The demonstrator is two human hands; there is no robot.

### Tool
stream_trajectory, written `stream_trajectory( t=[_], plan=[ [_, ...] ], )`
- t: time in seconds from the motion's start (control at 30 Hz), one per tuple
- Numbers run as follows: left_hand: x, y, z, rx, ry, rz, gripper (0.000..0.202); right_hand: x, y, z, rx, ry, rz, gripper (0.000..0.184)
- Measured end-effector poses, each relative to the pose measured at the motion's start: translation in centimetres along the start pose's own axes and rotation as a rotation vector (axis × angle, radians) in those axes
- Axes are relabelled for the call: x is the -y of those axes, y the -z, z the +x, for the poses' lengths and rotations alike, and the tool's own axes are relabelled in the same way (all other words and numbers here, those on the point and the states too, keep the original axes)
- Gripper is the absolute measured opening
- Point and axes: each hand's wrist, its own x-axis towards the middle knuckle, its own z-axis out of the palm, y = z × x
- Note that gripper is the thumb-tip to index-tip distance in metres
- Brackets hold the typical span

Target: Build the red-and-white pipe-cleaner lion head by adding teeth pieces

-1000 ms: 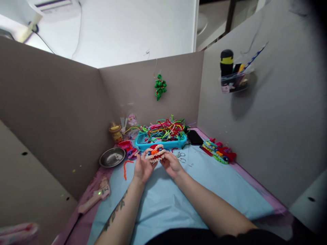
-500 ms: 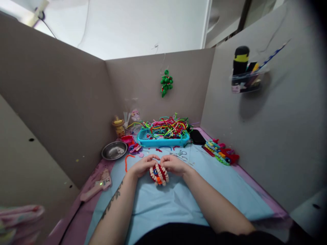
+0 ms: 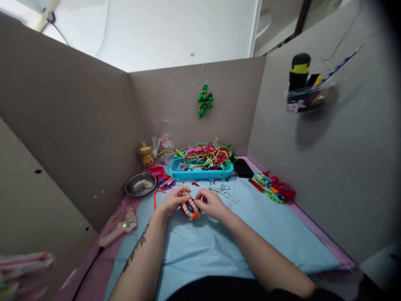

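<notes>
Between both hands, above the light blue sheet (image 3: 213, 255), is a small rounded pipe-cleaner craft piece (image 3: 191, 208) in red and cream, with a blue eye and an orange bit on its front. My left hand (image 3: 175, 200) is closed on its upper left side. The fingers of my right hand (image 3: 211, 203) are bent and pinched at its upper right edge; whether they grip the piece itself or a strand of it, I cannot make out. Scissors (image 3: 223, 191) lie just beyond my right hand, and an orange pipe cleaner (image 3: 156, 198) lies left of my left hand.
A blue tray (image 3: 200, 174) heaped with colourful pipe cleaners stands at the back. To the left are a metal bowl (image 3: 140, 185) and a pink glue gun (image 3: 119, 232) with a cord. On the right lie a black phone (image 3: 243, 168) and finished-looking colourful pieces (image 3: 272, 187). Grey panels surround the table.
The craft piece has shifted up and left and turned, so its eye sits more centrally. My left hand has risen slightly with it, and my right fingers have bent more at its edge.
</notes>
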Motion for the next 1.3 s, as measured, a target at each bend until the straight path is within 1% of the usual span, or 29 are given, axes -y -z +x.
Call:
stream_trajectory(
  t=[0.07, 0.17, 0.27, 0.4, 0.47, 0.57, 0.7, 0.77, 0.87, 0.93, 1.03, 1.13, 1.23, 1.3],
  plan=[
    [0.0, 0.1, 0.1, -0.066, -0.033, 0.002, 0.036, -0.1, -0.3, 0.0, -0.07, 0.009, -0.02, 0.006],
    [0.2, 0.2, 0.4, -0.119, -0.075, 0.036, 0.036, -0.4, -0.5, 0.1, -0.113, -0.006, 0.033, 0.011],
    [0.3, 0.4, 0.6, -0.159, -0.105, 0.093, 0.034, -1.0, -0.7, 0.4, -0.123, -0.043, 0.082, 0.013],
    [0.2, 0.5, 0.6, -0.207, -0.09, 0.199, 0.034, -1.8, -0.8, 0.8, -0.102, -0.088, 0.133, 0.016],
    [0.2, 0.5, 0.6, -0.216, -0.087, 0.28, 0.032, -2.1, -0.7, 1.0, -0.104, -0.083, 0.127, 0.016],
    [0.2, 0.6, 0.5, -0.194, -0.085, 0.377, 0.032, -2.2, -0.7, 1.1, -0.139, -0.062, 0.113, 0.013],
    [0.1, 0.4, 0.5, -0.19, -0.095, 0.428, 0.033, -2.0, -0.7, 1.2, -0.184, -0.059, 0.167, 0.012],
    [0.1, 0.3, 0.4, -0.199, -0.107, 0.431, 0.033, -1.7, -0.6, 1.0, -0.223, -0.032, 0.191, 0.013],
    [0.1, 0.0, 0.4, -0.182, -0.108, 0.403, 0.031, -0.8, -0.4, 0.6, -0.259, 0.049, 0.175, 0.011],
    [0.3, -0.1, 0.4, -0.171, -0.097, 0.354, 0.03, -0.4, -0.3, 0.4, -0.225, 0.074, 0.163, 0.009],
    [0.4, -0.1, 0.4, -0.181, -0.085, 0.276, 0.028, -0.4, -0.2, 0.4, -0.195, 0.064, 0.191, 0.01],
    [0.3, 0.1, 0.4, -0.212, -0.087, 0.176, 0.026, -1.1, -0.2, 0.8, -0.23, 0.006, 0.317, 0.015],
    [0.1, 0.5, 0.4, -0.265, -0.098, -0.03, 0.027, -1.8, -0.2, 1.3, -0.263, -0.056, 0.507, 0.022],
    [-0.1, 0.8, 0.4, -0.311, -0.132, -0.149, 0.028, -2.0, -0.2, 1.6, -0.29, -0.068, 0.601, 0.025]
  ],
)
